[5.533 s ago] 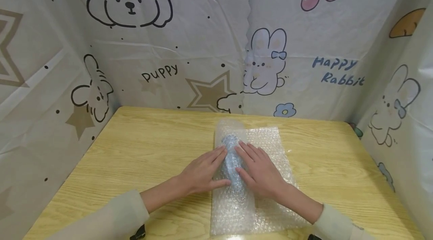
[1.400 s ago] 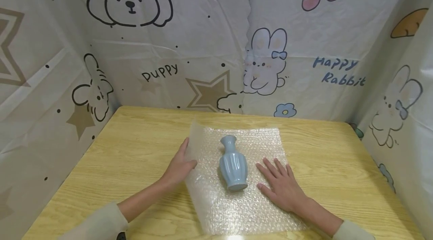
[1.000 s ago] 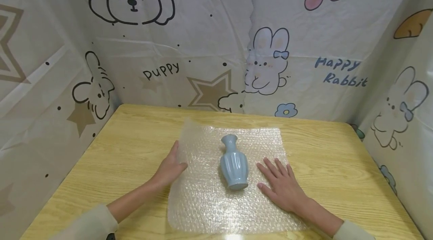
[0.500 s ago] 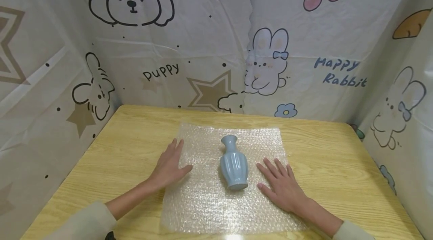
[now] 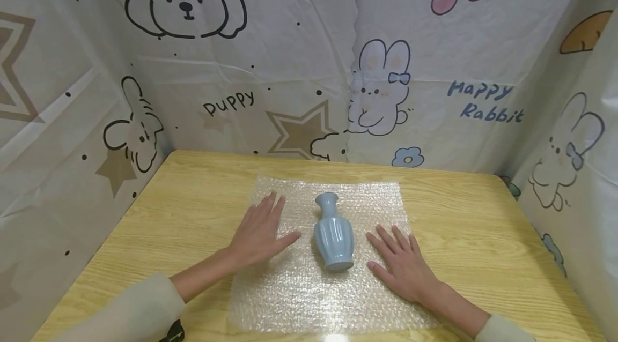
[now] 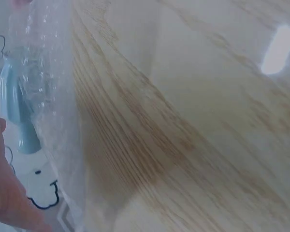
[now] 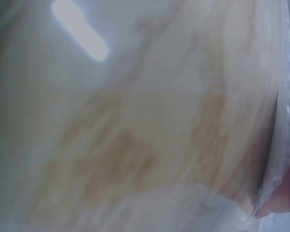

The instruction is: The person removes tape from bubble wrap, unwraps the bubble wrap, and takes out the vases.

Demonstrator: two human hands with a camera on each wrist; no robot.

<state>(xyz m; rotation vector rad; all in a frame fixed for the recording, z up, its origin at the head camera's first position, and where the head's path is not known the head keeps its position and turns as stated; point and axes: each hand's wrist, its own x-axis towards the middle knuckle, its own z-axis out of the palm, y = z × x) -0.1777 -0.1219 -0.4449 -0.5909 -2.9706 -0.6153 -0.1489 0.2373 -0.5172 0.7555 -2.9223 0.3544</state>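
A pale blue fluted vase [image 5: 334, 237] lies on its side on a sheet of bubble wrap [image 5: 309, 299], its neck toward the back. To the left of the vase, my left hand [image 5: 258, 235] is over the sheet with fingers spread and thumb pointing at the vase. My right hand [image 5: 405, 269] rests flat on the sheet's right part, fingers spread. Neither hand touches the vase. The left wrist view shows the vase [image 6: 14, 92] beyond the edge of the wrap [image 6: 60, 106], with part of my left hand [image 6: 7, 193]. In the right wrist view the wrap's edge [image 7: 280, 159] stands slightly off the table.
The wood-grain table [image 5: 183, 202] extends on both sides of the sheet. Behind it and at both sides hangs a pale curtain [image 5: 289, 63] printed with cartoon animals, stars and cherries. A dark strap [image 5: 175, 331] shows under the left sleeve.
The wrap that covered the vase has been opened out to the left, leaving the vase uncovered. My left hand let go of the wrap's edge and moved right over the sheet. My right hand stayed put lately.
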